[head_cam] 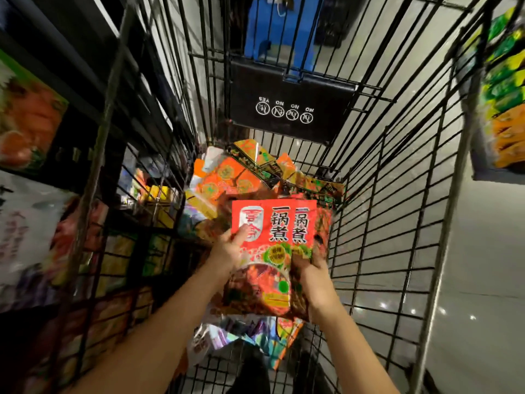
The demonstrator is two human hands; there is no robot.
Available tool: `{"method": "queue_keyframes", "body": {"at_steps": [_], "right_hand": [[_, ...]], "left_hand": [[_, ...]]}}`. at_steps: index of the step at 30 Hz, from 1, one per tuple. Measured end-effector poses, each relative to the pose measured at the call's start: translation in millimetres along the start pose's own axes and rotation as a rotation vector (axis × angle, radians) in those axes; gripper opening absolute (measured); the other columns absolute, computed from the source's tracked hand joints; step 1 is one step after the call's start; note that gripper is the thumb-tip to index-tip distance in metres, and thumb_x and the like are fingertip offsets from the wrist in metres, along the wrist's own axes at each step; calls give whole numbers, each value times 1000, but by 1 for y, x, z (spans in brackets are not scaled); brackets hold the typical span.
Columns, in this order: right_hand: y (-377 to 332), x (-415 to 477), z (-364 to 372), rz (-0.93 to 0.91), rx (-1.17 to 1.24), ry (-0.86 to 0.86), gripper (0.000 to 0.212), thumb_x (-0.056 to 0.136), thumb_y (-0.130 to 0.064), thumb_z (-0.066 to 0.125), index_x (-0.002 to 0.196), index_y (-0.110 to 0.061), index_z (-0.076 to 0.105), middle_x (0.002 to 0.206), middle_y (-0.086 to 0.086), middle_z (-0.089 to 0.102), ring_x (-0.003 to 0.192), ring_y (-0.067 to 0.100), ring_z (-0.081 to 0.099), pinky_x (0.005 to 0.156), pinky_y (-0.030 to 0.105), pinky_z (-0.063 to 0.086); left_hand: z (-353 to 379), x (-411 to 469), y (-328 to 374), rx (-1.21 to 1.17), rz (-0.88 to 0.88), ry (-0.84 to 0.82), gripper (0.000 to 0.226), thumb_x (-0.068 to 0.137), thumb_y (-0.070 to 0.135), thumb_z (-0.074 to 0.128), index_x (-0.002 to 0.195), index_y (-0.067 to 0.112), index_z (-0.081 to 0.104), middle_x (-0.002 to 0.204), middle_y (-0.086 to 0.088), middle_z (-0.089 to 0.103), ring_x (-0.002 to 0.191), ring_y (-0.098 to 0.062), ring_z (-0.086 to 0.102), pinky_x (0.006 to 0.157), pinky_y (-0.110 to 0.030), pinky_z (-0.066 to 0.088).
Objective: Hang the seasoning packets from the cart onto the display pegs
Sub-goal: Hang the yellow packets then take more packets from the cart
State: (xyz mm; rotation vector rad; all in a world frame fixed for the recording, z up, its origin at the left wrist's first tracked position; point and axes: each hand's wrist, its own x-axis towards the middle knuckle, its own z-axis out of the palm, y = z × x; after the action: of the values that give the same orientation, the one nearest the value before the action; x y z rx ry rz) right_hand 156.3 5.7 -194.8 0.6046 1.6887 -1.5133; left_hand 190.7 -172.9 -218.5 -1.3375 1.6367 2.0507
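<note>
Both my hands are down inside the black wire cart (377, 211). They hold a small stack of red seasoning packets (272, 223) with large black characters, lifted above the heap. My left hand (230, 248) grips the stack's left edge, thumb lying on the front of the top packet. My right hand (311, 273) grips the lower right side, fingers curled behind. A second identical packet peeks out to the right behind the first. More orange and green packets (235, 174) lie piled on the cart floor beyond. No pegs can be made out clearly.
A black child-seat flap (289, 103) with white warning icons hangs on the cart's far wall. Blurred shelves of packaged goods (28, 123) run along the left. A display of green and orange packets (505, 89) hangs at the upper right. Pale glossy floor (483, 265) lies to the right.
</note>
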Motion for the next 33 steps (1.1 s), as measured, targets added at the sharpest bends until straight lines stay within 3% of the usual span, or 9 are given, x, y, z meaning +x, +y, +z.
{"method": "queue_keyframes", "body": {"at_steps": [3,6,8,10,15,20,24,29,33], "right_hand": [[-3,-16,4,10,17,-43,95,78,-71,76,151,-23,39,144,-2,60,130,23,60,113,52,46],[-5,-20,5,-109,-66,-69,63,84,-22,85,137,-17,52,122,0,74,113,23,71,99,47,57],[-6,-14,2,-132,-63,-17,50,86,0,79,128,-18,58,111,1,78,105,27,74,93,49,59],[-8,-8,-4,-86,23,34,45,87,4,75,124,-17,60,105,1,79,98,28,76,91,52,60],[-5,2,-18,-23,102,150,36,87,-1,76,116,-17,63,101,6,80,89,31,77,89,55,60],[-2,2,-23,-67,39,143,44,86,-1,78,123,-14,60,107,7,78,88,26,78,87,50,61],[0,2,-23,-78,25,138,47,85,0,78,126,-13,58,109,7,78,90,27,77,83,47,62],[0,-1,-26,-81,22,134,47,86,-3,78,127,-17,58,111,5,77,94,27,77,88,50,61],[-1,-6,-28,-85,15,158,46,86,-2,78,125,-17,60,110,5,77,97,30,75,91,52,59]], "left_hand": [[14,2,-13,-21,26,51,8,102,24,61,103,19,67,108,-13,73,92,-23,69,88,-37,60],[28,5,-12,-70,47,125,8,101,22,63,94,21,65,90,-2,73,75,-14,72,76,-33,62],[29,14,2,-13,34,48,27,97,37,68,106,12,62,98,-9,73,88,-26,74,78,-36,61],[17,35,18,107,66,-1,63,87,58,70,122,7,58,104,-16,72,97,-35,71,83,-38,55],[-41,109,74,763,279,328,60,88,38,76,135,11,51,133,-14,57,123,-32,56,101,-37,45],[-55,139,76,740,116,75,83,76,29,90,145,14,46,130,-2,61,122,-20,57,102,-29,42],[-41,136,77,825,170,141,103,50,59,96,134,19,51,128,-5,65,123,-29,59,108,-41,45],[-23,114,66,626,44,105,117,64,26,97,154,2,27,146,-9,47,137,-29,45,108,-33,39],[-29,87,40,367,-84,75,78,63,20,97,128,2,59,123,-9,68,111,-27,68,79,-30,58]]}}
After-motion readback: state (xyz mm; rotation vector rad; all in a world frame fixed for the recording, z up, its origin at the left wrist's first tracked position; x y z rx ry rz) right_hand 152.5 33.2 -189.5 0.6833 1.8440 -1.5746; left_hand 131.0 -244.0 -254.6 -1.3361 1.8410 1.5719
